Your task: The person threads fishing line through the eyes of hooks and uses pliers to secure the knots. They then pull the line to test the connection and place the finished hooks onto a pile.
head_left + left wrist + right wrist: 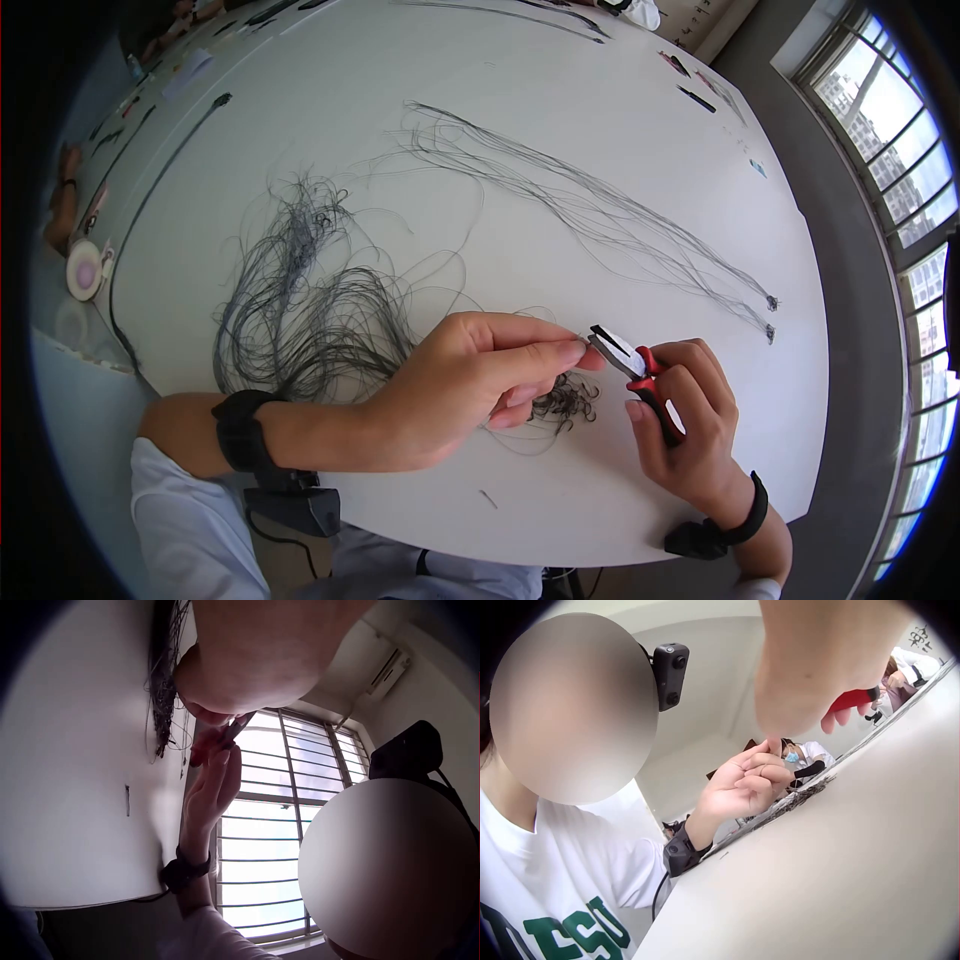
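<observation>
My left hand [470,385] pinches a small thin piece between thumb and index finger; its kind I cannot tell. In the head view my right hand [700,420] grips pliers with red and black handles [648,388], the metal jaws parted and pointing at the left fingertips. Below the left fingers lies a dark cluster of hook-shaped ends [568,403]. A large tangle of thin dark strands [330,315] spreads over the table left of and behind that hand. The left wrist view has the right hand [212,791] meeting the left one from below.
A longer bundle of thin strands [590,205] stretches across the white table [620,500], knotted at its right end. A short thin bit [487,498] lies near the front edge. Far right is a black pen-like tool [697,99]; at the left a white round roll [85,270]. Other people sit farther off.
</observation>
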The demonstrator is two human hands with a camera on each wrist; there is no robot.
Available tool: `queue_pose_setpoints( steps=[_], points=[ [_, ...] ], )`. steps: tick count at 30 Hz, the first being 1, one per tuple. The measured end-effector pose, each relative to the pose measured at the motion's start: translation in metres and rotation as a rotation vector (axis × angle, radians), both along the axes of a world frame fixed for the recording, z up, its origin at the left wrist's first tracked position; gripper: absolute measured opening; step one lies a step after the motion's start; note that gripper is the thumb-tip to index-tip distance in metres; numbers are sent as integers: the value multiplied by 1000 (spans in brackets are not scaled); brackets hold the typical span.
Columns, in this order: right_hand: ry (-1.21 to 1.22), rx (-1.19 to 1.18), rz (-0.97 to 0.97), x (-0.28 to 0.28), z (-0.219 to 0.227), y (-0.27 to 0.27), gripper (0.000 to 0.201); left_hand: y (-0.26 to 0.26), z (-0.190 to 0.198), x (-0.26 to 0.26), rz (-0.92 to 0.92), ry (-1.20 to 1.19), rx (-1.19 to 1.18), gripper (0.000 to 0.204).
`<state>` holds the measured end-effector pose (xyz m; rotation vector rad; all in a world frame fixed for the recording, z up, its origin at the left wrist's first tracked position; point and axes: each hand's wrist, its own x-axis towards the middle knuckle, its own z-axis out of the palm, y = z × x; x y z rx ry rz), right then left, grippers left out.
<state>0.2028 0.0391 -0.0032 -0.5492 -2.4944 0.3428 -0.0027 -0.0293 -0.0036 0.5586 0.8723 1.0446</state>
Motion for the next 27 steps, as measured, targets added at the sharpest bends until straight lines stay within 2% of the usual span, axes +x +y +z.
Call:
queue_pose_setpoints(
  steps=[10,15,27],
  points=[
    [39,-33,-39,0,0,-4,15,0,-7,0,-1,121,147,23],
    [28,-48,-53,-1,0,-6,14,0,-9,0,17,278,204,22],
    [5,-55,-73,0,0,-8,12,-1,-8,-1,13,298,197,23]
  ],
)
